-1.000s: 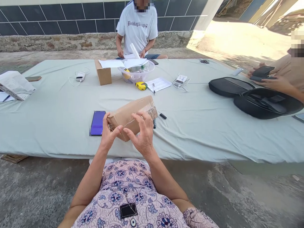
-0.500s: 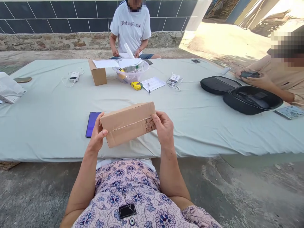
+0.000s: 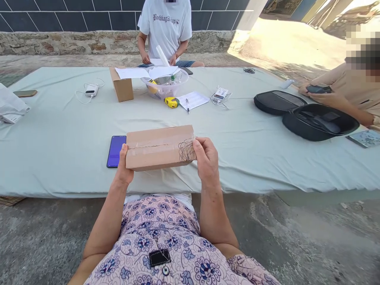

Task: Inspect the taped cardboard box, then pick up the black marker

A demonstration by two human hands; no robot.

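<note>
A long brown cardboard box (image 3: 157, 146) is held between my two hands above the near edge of the table. Clear tape runs along its seam, and dark scribbles mark its right end. My left hand (image 3: 124, 166) grips the left end, thumb on the near corner. At the opposite end my right hand (image 3: 206, 156) has its thumb on the scribbled side, with the other fingers partly hidden behind. A smartphone (image 3: 115, 152) with a blue-purple screen lies on the cloth just left of the box.
A pale cloth covers the table (image 3: 74, 158). Farther back are an open cardboard box (image 3: 123, 89), a plastic basin (image 3: 166, 90), a yellow tape measure (image 3: 171, 102), a paper with a pen (image 3: 187, 106) and power banks. An open black case (image 3: 320, 122) stands right. Two people sit around the table.
The box has rolled in my hands, so its taped, scribbled side now faces up more and it lies more level. My left hand has shifted its hold.
</note>
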